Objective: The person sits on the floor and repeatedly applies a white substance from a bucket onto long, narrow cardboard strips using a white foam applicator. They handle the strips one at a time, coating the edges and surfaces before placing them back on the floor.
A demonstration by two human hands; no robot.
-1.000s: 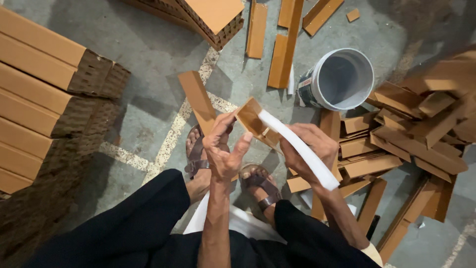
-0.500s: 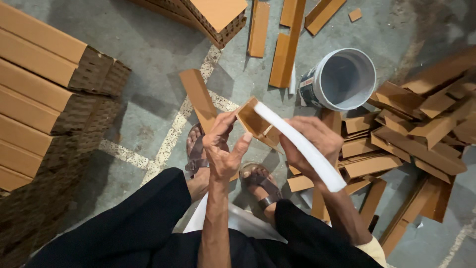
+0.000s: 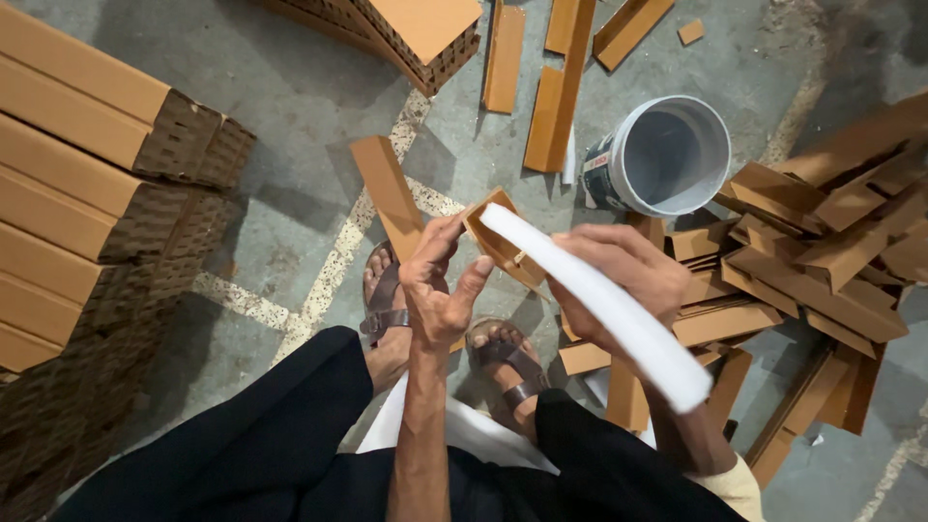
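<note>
At the far left, stacked cardboard blocks point(image 3: 87, 184) are lying on the concrete floor point(image 3: 290, 106), their long tan faces running away toward the upper left. Moving inward, a loose cardboard strip point(image 3: 387, 193) is lying flat on the floor just beyond the person's sandalled feet point(image 3: 387, 300).

The left hand point(image 3: 440, 290) is reaching up from below, its thumb and fingers closing on the near end of a small folded cardboard piece point(image 3: 498, 242), which is being held in the air above the feet, between the two hands. The piece is tilting, its open channel facing up and to the right.

A white strip point(image 3: 599, 300) is running with its long axis from upper left to lower right, its top end touching the cardboard piece and its lower end hanging past the right wrist. The right hand point(image 3: 619, 280) is curling around the middle of this strip, gripping it from behind, so the right hand is carrying the strip while the left is the nearer one to the cardboard piece.

Further right, a white bucket point(image 3: 667, 155) is lying on its side, and a heap of cardboard offcuts point(image 3: 822, 251) is filling the right edge
</note>
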